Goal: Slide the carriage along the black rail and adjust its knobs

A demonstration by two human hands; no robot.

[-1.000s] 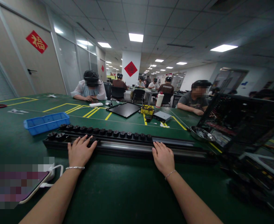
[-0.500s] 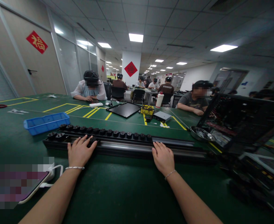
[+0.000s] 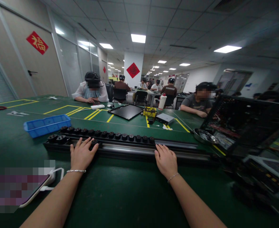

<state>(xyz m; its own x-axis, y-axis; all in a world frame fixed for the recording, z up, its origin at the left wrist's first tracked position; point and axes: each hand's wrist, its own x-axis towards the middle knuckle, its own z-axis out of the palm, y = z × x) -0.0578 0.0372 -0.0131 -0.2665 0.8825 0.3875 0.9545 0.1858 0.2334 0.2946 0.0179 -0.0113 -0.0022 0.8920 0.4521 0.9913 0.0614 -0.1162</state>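
Note:
A long black rail (image 3: 127, 152) lies across the table in front of me, with a bright metallic channel along it. Black socket blocks (image 3: 61, 138) sit at its left end. My left hand (image 3: 82, 153) rests over the rail, its thumb and index finger around another black socket block (image 3: 93, 144); the other fingers stretch over the rail and hide part of it. Farther right, my right hand (image 3: 166, 160) lies on the rail's near side with fingers extended and nothing held. Behind runs a parallel rail (image 3: 177, 144) carrying a row of similar blocks (image 3: 118, 136).
A blue bin (image 3: 48, 124) stands behind the left end, a phone (image 3: 32, 190) with a cable nearer. To the right are a metal bowl (image 3: 204, 136), an open computer case (image 3: 246, 123) and a power supply (image 3: 269, 175). Two people sit across the table (image 3: 120, 196).
My left hand's fingers have shifted very slightly to the right. My right hand and the rails look unmoved.

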